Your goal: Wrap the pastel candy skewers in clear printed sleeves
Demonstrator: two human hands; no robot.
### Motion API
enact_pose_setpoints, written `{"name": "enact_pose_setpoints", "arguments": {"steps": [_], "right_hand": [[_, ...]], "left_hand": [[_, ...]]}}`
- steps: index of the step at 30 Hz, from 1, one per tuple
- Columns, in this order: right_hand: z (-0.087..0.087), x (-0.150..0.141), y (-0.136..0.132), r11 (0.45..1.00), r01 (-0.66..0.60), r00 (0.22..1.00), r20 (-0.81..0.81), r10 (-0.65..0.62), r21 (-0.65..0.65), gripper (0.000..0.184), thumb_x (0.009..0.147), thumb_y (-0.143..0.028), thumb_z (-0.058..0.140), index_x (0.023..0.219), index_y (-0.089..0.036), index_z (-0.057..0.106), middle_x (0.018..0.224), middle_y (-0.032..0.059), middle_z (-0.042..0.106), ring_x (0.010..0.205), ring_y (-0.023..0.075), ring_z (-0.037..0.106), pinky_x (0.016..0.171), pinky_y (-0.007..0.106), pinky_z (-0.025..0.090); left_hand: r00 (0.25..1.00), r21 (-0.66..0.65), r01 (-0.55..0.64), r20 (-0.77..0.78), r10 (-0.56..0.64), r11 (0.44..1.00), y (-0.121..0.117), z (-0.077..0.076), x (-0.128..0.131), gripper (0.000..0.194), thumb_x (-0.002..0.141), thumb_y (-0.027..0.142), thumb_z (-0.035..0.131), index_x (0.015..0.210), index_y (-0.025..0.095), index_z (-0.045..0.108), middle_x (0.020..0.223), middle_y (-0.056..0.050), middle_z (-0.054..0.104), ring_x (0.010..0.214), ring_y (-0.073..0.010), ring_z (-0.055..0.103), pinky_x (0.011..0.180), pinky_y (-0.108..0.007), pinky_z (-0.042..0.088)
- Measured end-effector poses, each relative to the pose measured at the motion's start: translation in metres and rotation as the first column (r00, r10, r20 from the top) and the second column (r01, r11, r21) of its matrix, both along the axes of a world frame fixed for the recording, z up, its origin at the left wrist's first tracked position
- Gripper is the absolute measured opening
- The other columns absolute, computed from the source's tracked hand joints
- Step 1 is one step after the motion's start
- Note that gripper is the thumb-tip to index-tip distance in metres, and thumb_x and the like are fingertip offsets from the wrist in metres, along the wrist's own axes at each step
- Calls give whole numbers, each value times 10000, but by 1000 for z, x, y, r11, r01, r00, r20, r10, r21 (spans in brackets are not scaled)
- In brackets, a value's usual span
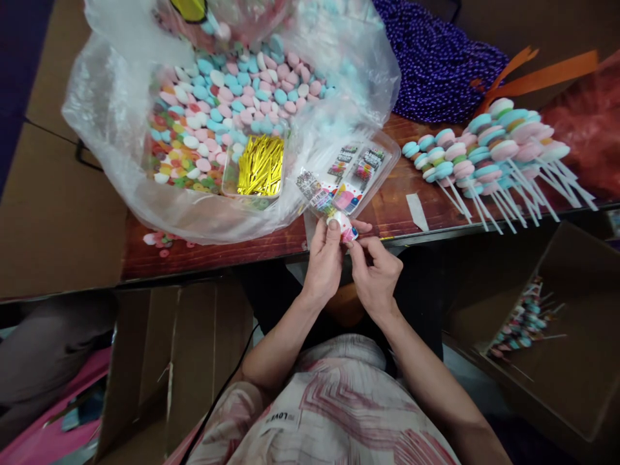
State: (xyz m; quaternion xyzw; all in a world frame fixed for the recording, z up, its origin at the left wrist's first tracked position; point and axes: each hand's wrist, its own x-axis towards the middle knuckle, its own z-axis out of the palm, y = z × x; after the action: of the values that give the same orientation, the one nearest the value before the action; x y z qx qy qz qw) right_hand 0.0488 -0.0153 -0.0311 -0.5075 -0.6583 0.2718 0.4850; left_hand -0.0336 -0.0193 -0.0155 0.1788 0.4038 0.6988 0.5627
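Just over the table's front edge, a small printed plastic bag point(345, 226) with colourful dots and a barcode is between my hands. My left hand point(325, 261) pinches it, thumb on top. My right hand point(376, 271) is closed at its lower right edge, fingertips pressed together. Behind them, a clear plastic tray point(387, 174) holds more printed bags. To its left, a small clear box point(230, 177) is filled with gold twist ties point(261, 165). Around that box, an open plastic bag point(111, 168) holds loose pink, blue and white candies point(237, 97) and fruit-coloured gummy rings point(177, 142).
Several candy skewers point(489, 148) on white sticks lie at the table's right. Purple bead strings point(436, 64) and an orange ribbon point(542, 74) are behind them. A cardboard box point(571, 310) below right holds more skewers point(526, 320). Another open carton point(194, 361) stands below left.
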Motion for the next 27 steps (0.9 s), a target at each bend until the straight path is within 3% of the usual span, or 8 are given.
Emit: {"name": "enact_pose_setpoints", "arguments": {"steps": [2,6,11,15,19,25,27], "right_hand": [[1,-1,0,999,-37,999,-14,37,-6,281,952,-288,593,693,-180,596,605,-31,590,523,77,489,578,214,434],[2,6,-3,977,-161,984,-93,149,-138,280,982,-302,550,730,-183,576,592,-51,499,519,73,429,537,207,394],[0,19,-9,949,-279,959,6,283,-144,189,999,-237,495,851,-186,600,587,-67,441,478,59,380,499,202,341],[-4,17,-11,975,-218,975,23,220,-47,204,988,-207,483,812,-187,582,622,-45,474,475,57,376,485,201,335],[-3,9,-8,983,-181,983,8,181,-32,194,985,-199,482,834,-179,602,675,-18,552,505,62,450,521,197,384],[0,5,-3,982,-180,982,-68,176,-56,234,999,-222,481,784,-188,568,590,-61,452,481,60,396,498,195,351],[1,6,-2,985,-167,984,-71,163,-52,255,1002,-226,484,758,-191,545,584,-65,438,486,59,385,495,195,340]], "left_hand": [[1000,1,11,22,-11,1000,0,-1,0,364,852,532,720,950,192,638,989,-48,767,1146,-227,702,1049,-372,509],[995,-20,53,86,-52,998,1,1,-4,336,860,489,732,956,181,638,974,-53,769,1104,-241,724,1029,-393,523],[995,-34,82,64,-80,996,1,2,-8,347,871,496,715,953,164,657,950,-71,769,1093,-259,726,1011,-407,532],[992,-17,111,53,-110,994,-1,-2,-3,382,813,512,769,949,175,653,911,-54,767,1070,-255,731,998,-396,539],[995,-12,94,26,-94,995,-3,-4,1,389,829,533,744,964,180,654,917,-52,762,1059,-244,730,989,-386,543],[993,-26,107,-48,-108,994,-8,-10,0,420,881,576,662,1039,187,655,950,-64,748,1002,-221,731,908,-350,567],[995,-56,47,-80,-52,997,-9,-13,-2,414,866,571,683,1064,211,638,934,-31,727,903,-176,732,828,-300,577]]}}
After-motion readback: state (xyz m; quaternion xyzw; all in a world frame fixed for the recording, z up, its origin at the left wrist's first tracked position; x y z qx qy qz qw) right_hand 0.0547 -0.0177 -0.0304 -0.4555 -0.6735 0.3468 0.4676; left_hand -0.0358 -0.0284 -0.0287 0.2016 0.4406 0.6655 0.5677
